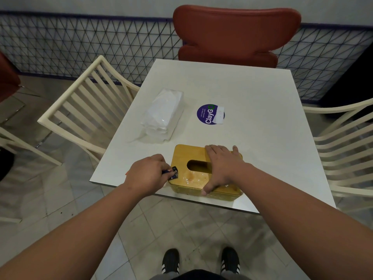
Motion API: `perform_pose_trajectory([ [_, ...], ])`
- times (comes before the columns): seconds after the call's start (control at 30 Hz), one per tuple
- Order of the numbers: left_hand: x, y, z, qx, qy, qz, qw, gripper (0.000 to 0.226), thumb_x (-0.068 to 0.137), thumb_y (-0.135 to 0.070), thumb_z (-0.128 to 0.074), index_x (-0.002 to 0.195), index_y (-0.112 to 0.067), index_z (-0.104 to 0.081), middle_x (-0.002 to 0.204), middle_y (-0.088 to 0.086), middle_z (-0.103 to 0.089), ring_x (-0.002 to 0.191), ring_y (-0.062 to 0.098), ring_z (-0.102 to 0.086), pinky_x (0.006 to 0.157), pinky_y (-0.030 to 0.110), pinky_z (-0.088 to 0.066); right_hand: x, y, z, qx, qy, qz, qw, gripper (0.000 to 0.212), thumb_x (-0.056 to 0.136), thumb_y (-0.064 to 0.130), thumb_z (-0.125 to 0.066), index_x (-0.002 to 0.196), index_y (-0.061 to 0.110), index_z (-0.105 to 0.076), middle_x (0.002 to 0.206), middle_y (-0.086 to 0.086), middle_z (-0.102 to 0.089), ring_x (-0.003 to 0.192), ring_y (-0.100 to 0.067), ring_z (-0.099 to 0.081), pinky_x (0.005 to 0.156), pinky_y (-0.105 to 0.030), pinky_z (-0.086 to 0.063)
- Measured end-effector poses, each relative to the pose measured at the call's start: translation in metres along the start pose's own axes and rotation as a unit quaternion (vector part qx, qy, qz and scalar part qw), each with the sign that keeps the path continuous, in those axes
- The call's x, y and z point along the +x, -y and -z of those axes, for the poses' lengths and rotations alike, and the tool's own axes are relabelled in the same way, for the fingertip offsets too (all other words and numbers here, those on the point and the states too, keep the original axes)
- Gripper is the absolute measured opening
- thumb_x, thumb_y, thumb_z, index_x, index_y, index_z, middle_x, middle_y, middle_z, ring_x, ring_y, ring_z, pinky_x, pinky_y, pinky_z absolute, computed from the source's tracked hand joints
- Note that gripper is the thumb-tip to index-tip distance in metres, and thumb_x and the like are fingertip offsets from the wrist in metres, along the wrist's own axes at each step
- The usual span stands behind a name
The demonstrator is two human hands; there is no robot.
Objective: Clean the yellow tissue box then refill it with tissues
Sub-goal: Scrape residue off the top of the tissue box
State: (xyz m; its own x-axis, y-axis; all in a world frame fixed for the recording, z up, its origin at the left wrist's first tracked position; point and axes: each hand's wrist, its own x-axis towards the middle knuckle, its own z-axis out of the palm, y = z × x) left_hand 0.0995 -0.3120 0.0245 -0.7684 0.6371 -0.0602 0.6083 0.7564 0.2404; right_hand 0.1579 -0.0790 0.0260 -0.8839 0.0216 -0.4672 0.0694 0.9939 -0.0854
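The yellow tissue box (pixel 205 172) sits at the near edge of the white bench (pixel 252 110), slot facing up. The right hand (pixel 222 166) lies flat across the lid, fingers straight over the far rim and the thumb hooked on the near side wall, pinning the box down rather than gripping it. The left hand (pixel 149 174) is clenched around a small dark cloth (pixel 174 172) pressed to the box's left top corner. Wet spots and white flecks show on the lid just near of the slot.

The box looks like stiff, light plastic with a smooth, now damp top, so it would likely slide under a wiping stroke unless held down; a firmer hold would probably be across the two long side walls, away from the wet patch. The tissue pack (pixel 163 114), beyond the box and to its left, is soft and wrapped in slick clear film; it likely squashes, so taking it by its long sides seems best.
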Motion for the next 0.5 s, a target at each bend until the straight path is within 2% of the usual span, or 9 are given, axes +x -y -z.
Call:
perform_pose_trajectory([
  [0.17,-0.007,-0.016,-0.003,0.010,0.031,-0.054,0.998,0.030,0.094,-0.047,-0.051,0.110,-0.033,-0.071,0.100,-0.013,-0.057,0.086,0.011,-0.056,0.063,0.027,-0.039,0.001,0.000,0.000,0.001,0.000,-0.001,1.000,0.141,0.046,0.081,-0.071,0.152,0.022,0.002,0.160,0.000,-0.010,0.146,-0.027,-0.011,0.115,-0.061,-0.005],
  [0.33,0.001,-0.006,0.005,0.024,0.020,-0.015,0.999,0.030,0.093,-0.046,-0.051,0.110,-0.031,-0.071,0.099,-0.012,-0.057,0.082,0.009,-0.052,0.060,0.025,-0.035,0.002,0.000,0.000,0.002,0.002,-0.001,1.000,0.142,0.046,0.081,-0.071,0.152,0.022,0.002,0.160,0.000,-0.009,0.146,-0.027,-0.011,0.115,-0.061,-0.005],
  [0.5,0.003,-0.035,-0.002,0.030,0.041,-0.087,0.995,0.031,0.095,-0.046,-0.048,0.114,-0.033,-0.069,0.103,-0.010,-0.056,0.090,0.012,-0.055,0.063,0.027,-0.037,0.002,0.000,-0.001,-0.001,-0.001,-0.003,1.000,0.142,0.045,0.082,-0.070,0.152,0.022,0.002,0.160,0.001,-0.010,0.146,-0.026,-0.012,0.115,-0.061,-0.006],
])
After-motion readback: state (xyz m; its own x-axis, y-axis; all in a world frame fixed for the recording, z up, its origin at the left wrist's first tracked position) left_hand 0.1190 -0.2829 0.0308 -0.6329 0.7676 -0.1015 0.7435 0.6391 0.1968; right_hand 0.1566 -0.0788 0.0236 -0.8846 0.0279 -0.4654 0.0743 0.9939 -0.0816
